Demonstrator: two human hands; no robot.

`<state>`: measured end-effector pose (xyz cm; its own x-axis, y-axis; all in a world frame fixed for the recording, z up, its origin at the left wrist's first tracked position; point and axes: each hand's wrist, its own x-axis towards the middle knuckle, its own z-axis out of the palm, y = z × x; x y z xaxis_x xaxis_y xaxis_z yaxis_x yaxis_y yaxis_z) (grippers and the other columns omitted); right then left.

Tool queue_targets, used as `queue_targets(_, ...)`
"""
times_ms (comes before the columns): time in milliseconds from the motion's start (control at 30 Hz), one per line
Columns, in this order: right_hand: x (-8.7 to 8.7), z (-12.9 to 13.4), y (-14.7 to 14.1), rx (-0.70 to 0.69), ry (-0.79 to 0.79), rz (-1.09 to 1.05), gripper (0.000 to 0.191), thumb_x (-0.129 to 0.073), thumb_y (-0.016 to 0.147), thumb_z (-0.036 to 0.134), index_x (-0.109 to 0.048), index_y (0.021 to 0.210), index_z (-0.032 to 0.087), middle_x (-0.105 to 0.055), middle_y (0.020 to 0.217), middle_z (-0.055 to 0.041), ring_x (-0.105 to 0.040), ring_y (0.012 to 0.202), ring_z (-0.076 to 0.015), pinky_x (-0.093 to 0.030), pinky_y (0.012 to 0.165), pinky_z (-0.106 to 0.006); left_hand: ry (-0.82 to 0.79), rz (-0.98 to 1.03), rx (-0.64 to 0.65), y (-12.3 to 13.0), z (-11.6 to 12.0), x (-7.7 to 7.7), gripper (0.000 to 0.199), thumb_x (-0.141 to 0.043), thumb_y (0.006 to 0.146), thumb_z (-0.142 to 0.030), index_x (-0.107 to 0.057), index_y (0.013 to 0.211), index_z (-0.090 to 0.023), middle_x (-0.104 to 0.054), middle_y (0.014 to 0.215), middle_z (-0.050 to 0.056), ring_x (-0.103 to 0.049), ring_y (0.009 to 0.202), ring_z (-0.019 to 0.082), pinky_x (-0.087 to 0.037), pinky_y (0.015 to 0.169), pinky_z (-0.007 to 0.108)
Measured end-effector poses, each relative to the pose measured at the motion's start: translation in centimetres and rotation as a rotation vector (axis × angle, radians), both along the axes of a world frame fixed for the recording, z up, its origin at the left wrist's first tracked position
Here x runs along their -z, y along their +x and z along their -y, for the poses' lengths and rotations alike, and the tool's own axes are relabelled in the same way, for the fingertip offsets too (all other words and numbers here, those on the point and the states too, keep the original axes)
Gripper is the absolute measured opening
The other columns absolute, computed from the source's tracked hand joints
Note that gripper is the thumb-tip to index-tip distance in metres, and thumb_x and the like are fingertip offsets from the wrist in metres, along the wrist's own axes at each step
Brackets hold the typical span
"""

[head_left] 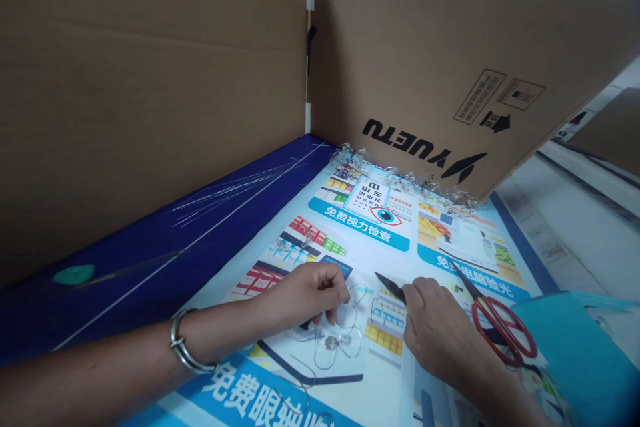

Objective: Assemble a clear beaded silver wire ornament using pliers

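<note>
My left hand (313, 293), with a silver bangle on the wrist, is closed in a pinch on a thin looped wire piece (331, 343). Its loops spread below and to the right of the fingertips, with small clear and silvery bits at the middle. To the right, my right hand (437, 327) wraps round a pair of pliers (389, 285). The dark pointed jaws stick out up and left, apart from the wire; the handles are mostly hidden in the palm. Red-handled scissors (504, 330) lie just right of this hand, blades pointing away.
A printed poster sheet (360, 267) covers the work surface. Many similar wire pieces (400, 177) lie in a row along the cardboard wall (450, 47). Straight thin wires (240, 187) and a green oval (74, 274) are on the blue strip at left. A turquoise bag-like item (570, 347) sits at right.
</note>
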<state>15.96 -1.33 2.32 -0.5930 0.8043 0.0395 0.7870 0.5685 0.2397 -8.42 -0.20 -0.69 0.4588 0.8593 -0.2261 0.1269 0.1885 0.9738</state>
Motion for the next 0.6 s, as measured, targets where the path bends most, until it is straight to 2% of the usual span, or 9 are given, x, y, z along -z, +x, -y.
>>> queue_targets(167,0.9,-0.1,-0.1,-0.041,0.09,-0.131,0.03,-0.042,0.075,0.009,-0.052,0.103,0.009,-0.053,0.098,-0.0144,-0.05,0.09,-0.025,-0.045,0.074,-0.036,-0.001,0.009,0.002,0.0,0.0,0.0,0.017,-0.053,0.078,-0.032,-0.053,0.074,-0.015,-0.057,0.056,-0.002,-0.052,0.048,0.01,-0.04,0.044,0.019)
queue_targets(300,1.5,-0.2,-0.2,-0.001,0.087,-0.305,0.02,-0.04,0.082,0.015,-0.052,0.098,0.012,-0.055,0.089,-0.0107,-0.052,0.082,-0.0212,-0.046,0.072,-0.033,0.01,0.041,-0.001,0.0,0.0,0.0,0.016,-0.052,0.078,-0.03,-0.052,0.073,-0.015,-0.056,0.056,-0.001,-0.053,0.05,0.011,-0.039,0.043,0.018)
queue_targets(400,0.8,0.0,-0.5,0.031,0.028,-0.361,0.015,-0.041,0.085,0.023,-0.053,0.091,0.015,-0.055,0.084,-0.0086,-0.051,0.08,-0.0211,-0.044,0.069,-0.034,0.005,0.034,-0.017,0.0,-0.1,-0.1,0.016,-0.053,0.078,-0.03,-0.052,0.074,-0.015,-0.057,0.057,-0.001,-0.051,0.048,0.01,-0.037,0.042,0.018)
queue_targets(467,0.2,0.5,-0.9,-0.001,0.024,-0.366,0.017,-0.043,0.086,0.027,-0.054,0.089,0.015,-0.054,0.084,-0.0091,-0.049,0.082,-0.0227,-0.042,0.071,-0.036,-0.005,0.014,-0.039,-0.1,-0.1,-0.2,0.017,-0.053,0.079,-0.031,-0.052,0.075,-0.015,-0.06,0.061,0.001,-0.047,0.044,0.007,-0.035,0.041,0.017)
queue_targets(600,-0.3,1.8,-2.0,-0.076,0.047,-0.262,0.019,-0.047,0.083,0.021,-0.057,0.098,0.016,-0.055,0.089,-0.0098,-0.047,0.087,-0.0252,-0.038,0.076,-0.04,-0.001,0.037,-0.096,-0.1,-0.1,-0.3,0.02,-0.053,0.079,-0.034,-0.051,0.074,-0.014,-0.065,0.07,0.003,-0.045,0.042,0.006,-0.034,0.041,0.017)
